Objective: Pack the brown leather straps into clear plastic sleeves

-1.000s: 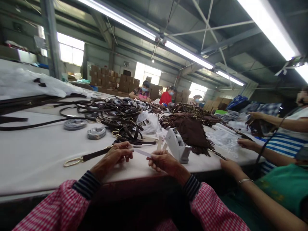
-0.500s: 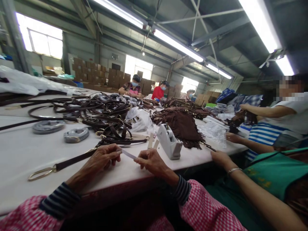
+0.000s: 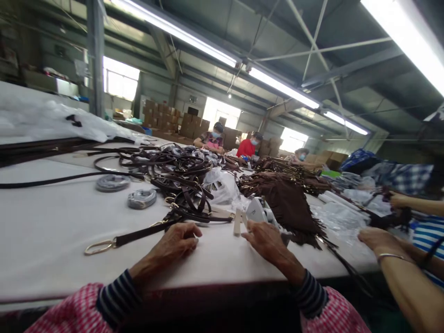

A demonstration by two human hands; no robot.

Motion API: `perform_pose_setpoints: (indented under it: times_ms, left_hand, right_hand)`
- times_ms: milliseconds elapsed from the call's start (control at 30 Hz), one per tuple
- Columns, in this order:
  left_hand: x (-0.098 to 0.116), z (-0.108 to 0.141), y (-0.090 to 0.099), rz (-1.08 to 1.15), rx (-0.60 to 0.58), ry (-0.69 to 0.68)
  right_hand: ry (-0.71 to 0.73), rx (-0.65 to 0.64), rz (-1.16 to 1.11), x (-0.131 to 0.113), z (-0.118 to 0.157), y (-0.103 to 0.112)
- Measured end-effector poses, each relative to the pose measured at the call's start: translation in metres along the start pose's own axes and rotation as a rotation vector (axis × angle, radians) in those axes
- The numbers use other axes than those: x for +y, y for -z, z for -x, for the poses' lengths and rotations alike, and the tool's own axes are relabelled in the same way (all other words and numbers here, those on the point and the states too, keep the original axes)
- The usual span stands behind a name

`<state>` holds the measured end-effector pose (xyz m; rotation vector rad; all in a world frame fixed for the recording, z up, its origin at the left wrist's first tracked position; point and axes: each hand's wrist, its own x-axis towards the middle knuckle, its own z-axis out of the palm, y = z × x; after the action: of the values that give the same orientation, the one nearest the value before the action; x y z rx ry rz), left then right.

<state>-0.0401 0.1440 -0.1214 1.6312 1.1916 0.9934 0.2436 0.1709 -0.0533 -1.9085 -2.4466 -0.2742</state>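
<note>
My left hand (image 3: 173,246) hovers low over the table's near side, fingers loosely curled, with a gap between thumb and forefinger and nothing visible in them. Just beyond it lies a dark brown strap (image 3: 138,235) ending in a gold metal clip (image 3: 100,248). In front of the white tape dispenser (image 3: 257,210) is my right hand (image 3: 268,244), which hides much of it. Its thumb and forefinger are apart, close to a short beige strip (image 3: 237,223) standing by the dispenser. Whether the right fingers touch the dispenser is hidden.
Brown straps (image 3: 180,173) are heaped mid-table beside crumpled clear plastic (image 3: 220,185). Two wrapped grey coils (image 3: 142,199) lie left. Brown fringed pieces (image 3: 284,201) are piled right of the dispenser. A co-worker's hand (image 3: 378,240) reaches in from the right; other people sit across the table.
The pale strip stretched between my hands is no longer seen there. My hands have moved apart, the right one now before the tape dispenser. The view has turned left.
</note>
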Motion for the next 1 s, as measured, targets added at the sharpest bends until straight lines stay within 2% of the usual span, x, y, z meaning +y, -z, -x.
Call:
perform_pose_setpoints:
  times_ms: [133,200,333,467,567,667,733,800,900,1000]
  left_hand:
    - [0.006,0.002,0.000,-0.101,0.011,-0.018]
    - [0.011,0.004,0.000,-0.150,0.016,-0.028]
    - [0.019,0.009,0.002,-0.192,0.013,-0.031]
    - [0.018,0.012,0.003,-0.193,0.037,-0.042]
    - [0.013,0.012,0.002,-0.120,0.063,-0.060]
    - [0.008,0.008,0.000,-0.047,0.063,-0.067]
    - [0.008,0.005,0.000,-0.016,0.071,-0.067]
    - [0.008,0.003,0.000,0.035,0.103,-0.073]
    - [0.010,0.006,0.003,0.148,0.201,-0.072]
    - [0.009,0.018,0.005,0.264,0.276,-0.036]
  right_hand:
    - [0.047,0.180,-0.140,-0.043,-0.054,0.039]
    - [0.090,0.192,-0.192,-0.070,-0.091,0.051]
    - [0.156,0.101,-0.245,-0.118,-0.151,0.052]
    - [0.153,0.075,-0.262,-0.140,-0.171,0.045]
    - [0.142,0.171,-0.270,-0.138,-0.169,0.058]
    - [0.123,0.303,-0.271,-0.125,-0.157,0.085]
    - [0.126,0.382,-0.246,-0.116,-0.139,0.099]
    - [0.164,0.439,-0.174,-0.109,-0.112,0.105]
    - [0.281,0.457,-0.058,-0.105,-0.058,0.092]
    - [0.438,0.459,-0.054,-0.107,-0.007,0.063]
